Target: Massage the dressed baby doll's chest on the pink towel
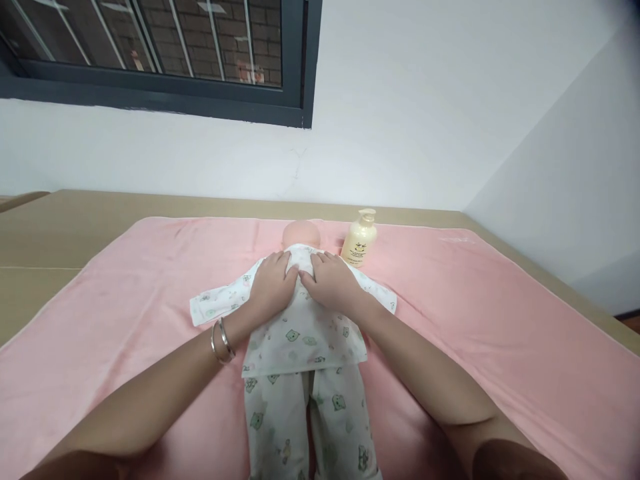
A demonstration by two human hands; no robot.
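A baby doll [301,235] in a white printed top [305,340] and matching trousers [337,413] lies stretched out, its bald head at the far end and its sleeves spread to both sides. Flat on the upper left of the top rests my left hand [274,283], with two silver bangles [223,341] round that wrist. My right hand [333,280] lies flat on the upper right of the top. The thumbs almost meet at the middle. Neither hand grips anything. Just beyond my right hand stands a cream pump bottle [359,239].
Under the doll a pink blanket [475,320] covers most of a tan surface [45,233]. A white wall [390,133] rises behind it, with a dark-framed, barred window [295,100] at upper left. Another wall [565,173] borders the right side.
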